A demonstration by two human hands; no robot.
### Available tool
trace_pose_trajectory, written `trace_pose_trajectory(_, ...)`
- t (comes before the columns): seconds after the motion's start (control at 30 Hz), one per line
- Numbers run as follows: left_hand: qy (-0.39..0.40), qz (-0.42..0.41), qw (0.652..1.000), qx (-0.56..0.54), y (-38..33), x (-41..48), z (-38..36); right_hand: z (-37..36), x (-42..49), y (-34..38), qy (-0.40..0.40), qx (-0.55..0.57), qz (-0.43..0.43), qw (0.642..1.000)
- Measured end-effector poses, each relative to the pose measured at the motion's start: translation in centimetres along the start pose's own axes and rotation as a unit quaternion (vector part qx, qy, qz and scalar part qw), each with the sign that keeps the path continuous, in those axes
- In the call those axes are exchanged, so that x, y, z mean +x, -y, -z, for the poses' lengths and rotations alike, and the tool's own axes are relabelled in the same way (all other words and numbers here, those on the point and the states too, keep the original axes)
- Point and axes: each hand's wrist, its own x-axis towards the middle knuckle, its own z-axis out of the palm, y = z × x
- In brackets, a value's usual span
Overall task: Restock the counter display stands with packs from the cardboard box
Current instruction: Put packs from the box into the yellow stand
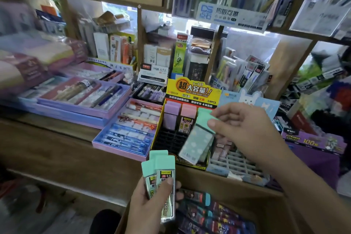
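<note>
1. The right hand [247, 131] pinches a mint-capped pack [197, 142] by its cap, tilted over the display stand's [191, 89] black slots.
2. The left hand [150, 207] grips a bunch of mint packs [161, 173], thumb across the front, just below the stand.
3. A purple pack [171, 114] and a pink pack [188, 118] stand in the back row.
4. The cardboard box [266, 213] below holds more packs.

- I see a wooden counter [47, 138] running across my view below the shelving.
- Near its middle, at the front edge, stands a yellow-headed display stand [168, 138] with a black slotted base.
- A pink-rimmed pen tray [125, 135] lies against the stand's left side, with stacked purple trays [83, 99] further left.
- Just right of the stand sits a white grid stand [235, 159], then a purple box [311, 141].
</note>
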Motion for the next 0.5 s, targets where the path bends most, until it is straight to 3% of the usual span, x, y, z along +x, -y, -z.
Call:
trace_pose_trajectory(0.13, -0.002, -0.005, 1.000, 0.004, 0.2, 0.2, -0.2, -1.2, 3.1, 0.9, 0.013, -0.024, 0.023, 0.999)
trace_pose_trajectory(0.3, -0.005, -0.007, 1.000, 0.008, 0.3, 0.4, -0.1, -2.5, 6.6, 0.0, 0.006, -0.154, 0.060, 0.986)
trace_pose_trajectory(0.5, -0.009, -0.008, 1.000, 0.011, 0.8, 0.9, 0.1, -3.2, 8.7, -1.6, 0.009, -0.228, 0.062, 0.972)
